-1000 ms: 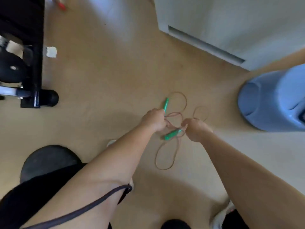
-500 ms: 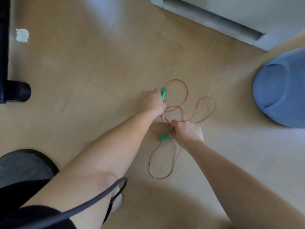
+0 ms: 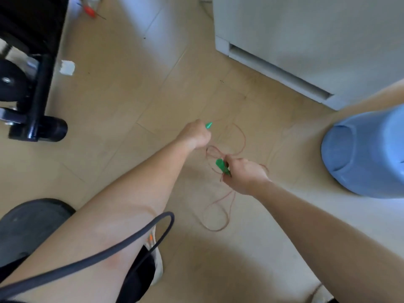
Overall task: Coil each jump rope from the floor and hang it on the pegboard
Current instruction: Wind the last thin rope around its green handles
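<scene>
Jump rope (image 3: 244, 139): a thin reddish-brown cord with two bright green handles, held low over the pale wooden floor (image 3: 131, 95) between both hands. As a whole it stretches from far to near in the head view. One loop curves out beyond the hands, and a longer, narrow loop trails down toward the person's feet. Whether that lower loop hangs or lies on the floor is hard to tell.

The left hand (image 3: 195, 136) is curled in a fist round one green handle (image 3: 208, 125). Only its tapered tip pokes out, pointing away from the person and a little to the right. The right hand (image 3: 244, 176) grips the other green handle (image 3: 222, 166) together with a bunch of cord. This handle lies on a slant, its free end aimed up and to the left, toward the left hand. The cord crosses itself several times between the two hands.

A blue container (image 3: 367, 154) sits to the right, and a white cabinet (image 3: 306, 40) stands beyond it. A black metal frame (image 3: 39, 84) is at the far left, and a dark grey cable (image 3: 131, 239) arcs over the left forearm.
</scene>
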The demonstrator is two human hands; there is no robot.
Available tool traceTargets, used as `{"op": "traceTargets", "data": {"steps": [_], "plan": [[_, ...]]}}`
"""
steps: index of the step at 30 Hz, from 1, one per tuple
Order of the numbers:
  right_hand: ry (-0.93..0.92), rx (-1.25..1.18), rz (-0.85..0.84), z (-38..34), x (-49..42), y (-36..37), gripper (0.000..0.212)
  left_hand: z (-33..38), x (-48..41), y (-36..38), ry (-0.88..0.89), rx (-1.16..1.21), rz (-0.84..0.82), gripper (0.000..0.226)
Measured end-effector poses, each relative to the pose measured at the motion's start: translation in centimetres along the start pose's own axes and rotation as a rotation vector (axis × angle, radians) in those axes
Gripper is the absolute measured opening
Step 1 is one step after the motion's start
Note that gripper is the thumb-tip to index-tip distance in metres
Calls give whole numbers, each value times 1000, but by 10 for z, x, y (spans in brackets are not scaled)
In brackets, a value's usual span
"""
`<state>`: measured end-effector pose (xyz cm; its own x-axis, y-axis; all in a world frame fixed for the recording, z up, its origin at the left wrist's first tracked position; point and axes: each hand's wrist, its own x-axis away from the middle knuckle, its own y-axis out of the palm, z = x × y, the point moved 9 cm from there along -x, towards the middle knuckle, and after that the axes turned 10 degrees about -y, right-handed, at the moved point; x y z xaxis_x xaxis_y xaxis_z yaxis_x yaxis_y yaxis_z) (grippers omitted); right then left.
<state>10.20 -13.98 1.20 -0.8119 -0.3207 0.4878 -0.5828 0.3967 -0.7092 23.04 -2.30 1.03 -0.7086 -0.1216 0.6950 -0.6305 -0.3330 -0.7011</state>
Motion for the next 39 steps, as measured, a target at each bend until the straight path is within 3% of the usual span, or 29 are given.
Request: {"op": "traceTargets", "data": {"steps": [5, 8, 11, 14, 17, 20, 24, 28, 34, 37, 39], "plan": [[-6, -94, 181, -25, 21, -111, 36, 1, 56, -56, 5, 100, 24, 37], [-64, 62, 169, -52, 56, -154, 32, 10, 107, -91, 68, 135, 64, 33], [-109, 259, 136, -85, 97, -174, 25, 20, 167, -124, 154, 225, 78, 29], [-114, 239, 148, -114, 136, -186, 24, 27, 229, -140, 267, 325, 8, 20], [-128, 227, 215, -137, 169, -201, 25, 24, 278, -145, 374, 421, -59, 27], [-181, 221, 297, -150, 197, -205, 37, 21, 302, -138, 438, 435, -96, 30], [-234, 165, 345, -149, 217, -208, 37, 19, 307, -127, 458, 518, -142, 27], [-211, 144, 330, -139, 215, -214, 29, 20, 302, -125, 409, 510, -76, 21], [-23, 109, 323, -93, 201, -230, 27, -11, 271, -160, 294, 374, 112, 13], [2, 16, 397, -82, 199, -246, 23, -24, 256, -171, 258, 80, 257, 36], [-39, -37, 441, -92, 195, -254, 23, -16, 255, -168, 292, 45, 236, 37]]}}
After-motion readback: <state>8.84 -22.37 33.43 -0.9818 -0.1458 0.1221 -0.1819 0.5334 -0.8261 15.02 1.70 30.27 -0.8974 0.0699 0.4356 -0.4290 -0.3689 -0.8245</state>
